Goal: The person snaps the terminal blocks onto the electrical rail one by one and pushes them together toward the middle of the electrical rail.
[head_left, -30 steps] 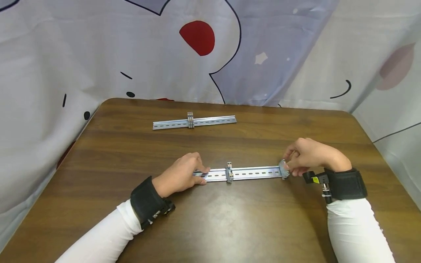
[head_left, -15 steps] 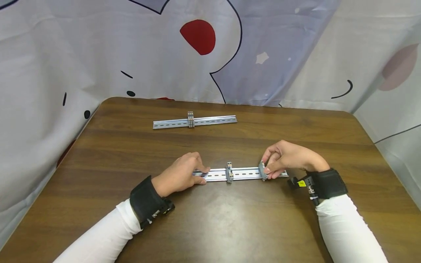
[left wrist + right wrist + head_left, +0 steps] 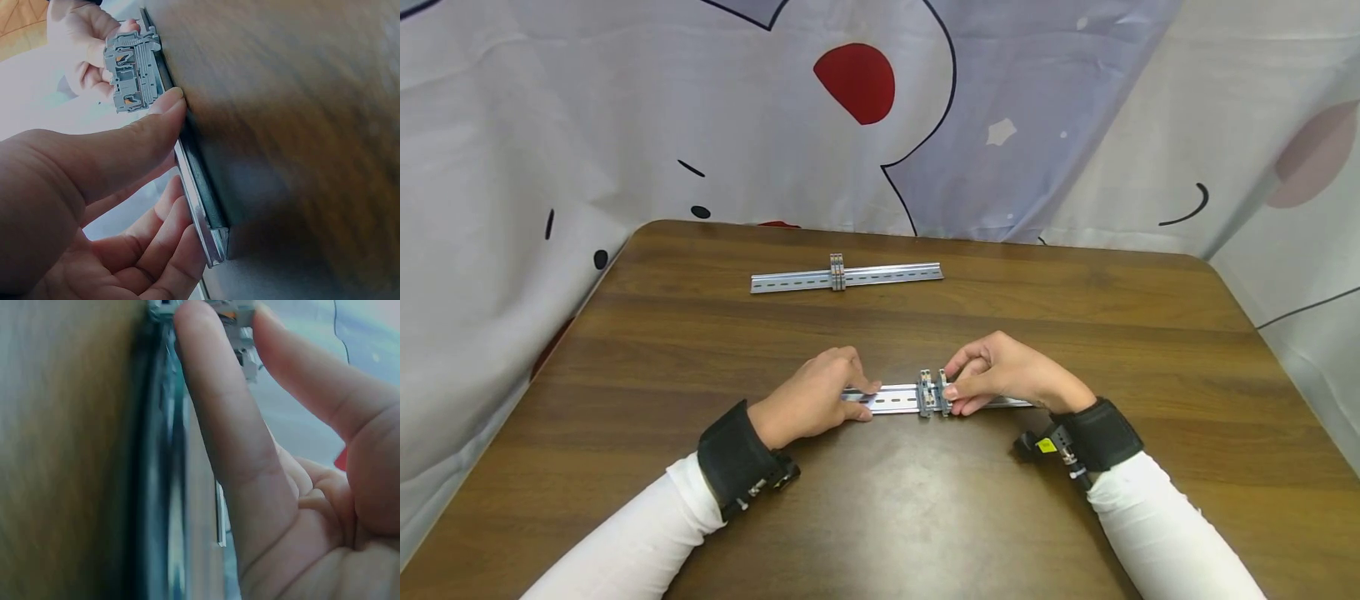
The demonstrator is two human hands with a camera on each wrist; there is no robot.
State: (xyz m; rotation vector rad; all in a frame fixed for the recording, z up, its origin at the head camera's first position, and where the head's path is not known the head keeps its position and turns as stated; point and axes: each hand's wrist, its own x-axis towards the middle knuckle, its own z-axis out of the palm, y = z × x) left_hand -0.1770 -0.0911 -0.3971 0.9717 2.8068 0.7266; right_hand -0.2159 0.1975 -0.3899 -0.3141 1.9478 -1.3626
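A slotted metal DIN rail (image 3: pixel 893 399) lies across the table in front of me. My left hand (image 3: pixel 816 395) holds its left part, thumb on the near edge and fingers on the far edge. Mounted near the middle is a grey terminal block (image 3: pixel 925 394). Just right of it, my right hand (image 3: pixel 1011 373) pinches a second grey terminal block (image 3: pixel 942 393) on the rail, between thumb and fingers. In the left wrist view, a terminal block (image 3: pixel 132 74) stands on the rail beyond my thumb. The right wrist view shows the pinched block (image 3: pixel 244 337) partly hidden by fingers.
Farther back on the wooden table (image 3: pixel 1075 292) lies another DIN rail (image 3: pixel 891 274), with several terminal blocks (image 3: pixel 837 272) side by side near its middle. A printed curtain (image 3: pixel 760 125) hangs behind the table's back edge.
My right hand has moved left along the rail with its terminal block, from the right end to beside the mounted one. The left hand has stayed in place on the rail.
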